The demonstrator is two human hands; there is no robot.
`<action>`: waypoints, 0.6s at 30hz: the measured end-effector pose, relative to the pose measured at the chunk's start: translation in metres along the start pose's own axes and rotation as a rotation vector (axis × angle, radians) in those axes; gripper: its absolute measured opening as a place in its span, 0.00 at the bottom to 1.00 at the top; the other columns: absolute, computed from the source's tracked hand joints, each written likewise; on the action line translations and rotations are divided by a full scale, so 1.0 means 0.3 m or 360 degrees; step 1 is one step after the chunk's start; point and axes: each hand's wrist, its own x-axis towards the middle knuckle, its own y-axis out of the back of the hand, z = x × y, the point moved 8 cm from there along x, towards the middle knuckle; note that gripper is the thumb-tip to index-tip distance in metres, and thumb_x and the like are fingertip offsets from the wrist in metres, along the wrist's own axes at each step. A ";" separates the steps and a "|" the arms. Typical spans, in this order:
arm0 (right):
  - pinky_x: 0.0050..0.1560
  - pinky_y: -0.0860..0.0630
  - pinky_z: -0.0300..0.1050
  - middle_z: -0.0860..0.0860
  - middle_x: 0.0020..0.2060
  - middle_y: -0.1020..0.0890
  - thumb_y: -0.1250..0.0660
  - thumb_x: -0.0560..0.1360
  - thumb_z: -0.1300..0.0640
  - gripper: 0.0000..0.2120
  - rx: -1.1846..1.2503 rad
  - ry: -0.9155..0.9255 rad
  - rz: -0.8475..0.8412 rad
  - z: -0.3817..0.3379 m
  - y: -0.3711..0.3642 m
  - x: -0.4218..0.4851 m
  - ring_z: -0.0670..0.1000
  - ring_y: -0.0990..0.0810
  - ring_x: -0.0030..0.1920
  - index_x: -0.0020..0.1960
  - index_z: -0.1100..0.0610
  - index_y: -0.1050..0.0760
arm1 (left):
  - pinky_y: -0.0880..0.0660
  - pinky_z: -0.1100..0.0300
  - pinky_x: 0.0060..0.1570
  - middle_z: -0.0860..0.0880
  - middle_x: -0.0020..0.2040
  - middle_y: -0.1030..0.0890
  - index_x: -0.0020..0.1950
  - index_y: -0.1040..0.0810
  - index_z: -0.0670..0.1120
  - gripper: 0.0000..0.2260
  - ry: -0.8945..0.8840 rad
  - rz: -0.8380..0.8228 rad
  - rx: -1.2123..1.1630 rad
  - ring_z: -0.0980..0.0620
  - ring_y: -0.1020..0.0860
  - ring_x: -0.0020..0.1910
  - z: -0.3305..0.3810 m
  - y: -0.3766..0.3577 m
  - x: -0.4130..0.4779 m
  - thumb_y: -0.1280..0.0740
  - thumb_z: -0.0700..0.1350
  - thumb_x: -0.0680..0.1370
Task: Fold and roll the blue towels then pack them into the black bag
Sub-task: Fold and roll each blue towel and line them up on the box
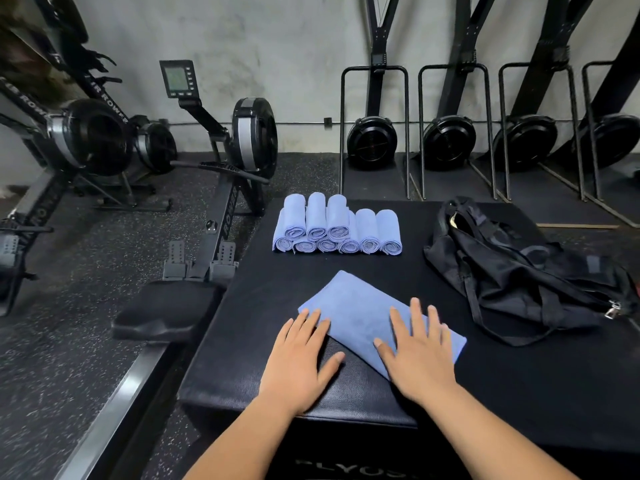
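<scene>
Rowing machines (pixel 242 140) are lined up on the speckled floor (pixel 52 358) in the upper left of the frame. A black padded box (pixel 519 375) fills the centre and lower right.

At lower centre the left hand (pixel 298 355) is laid flat on the box, fingers straight and slightly spread, its fingertips touching the left corner of a folded blue towel (pixel 363 313). Above it, at centre, rolled blue towels (pixel 337 226) are stacked in two layers.

The right hand (pixel 419 358) is pressed flat on the right part of the folded towel, fingers straight and spread. At right, the black bag (pixel 512 271) is slumped on the box, well apart from the towels.
</scene>
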 end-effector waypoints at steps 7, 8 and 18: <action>0.83 0.62 0.51 0.37 0.82 0.62 0.61 0.81 0.25 0.31 0.0001 0.0632 -0.0082 -0.027 -0.020 -0.001 0.45 0.65 0.83 0.82 0.31 0.56 | 0.53 0.51 0.83 0.53 0.86 0.47 0.85 0.42 0.54 0.35 0.0025 0.0007 -0.0050 0.53 0.54 0.85 -0.003 0.010 -0.001 0.52 0.71 0.83; 0.83 0.61 0.52 0.39 0.83 0.61 0.62 0.81 0.26 0.32 0.0003 0.0526 -0.0043 -0.036 -0.025 0.001 0.46 0.64 0.83 0.83 0.32 0.55 | 0.53 0.51 0.83 0.54 0.86 0.47 0.85 0.42 0.54 0.34 0.0030 0.0019 -0.0062 0.53 0.54 0.85 -0.005 0.012 0.001 0.52 0.71 0.83; 0.83 0.59 0.57 0.49 0.85 0.56 0.57 0.84 0.33 0.31 0.0531 -0.0157 -0.0147 -0.228 -0.032 0.003 0.57 0.62 0.84 0.85 0.41 0.49 | 0.46 0.51 0.82 0.54 0.86 0.46 0.85 0.40 0.55 0.32 0.0001 0.0064 -0.0182 0.54 0.51 0.85 -0.011 0.015 0.006 0.50 0.69 0.84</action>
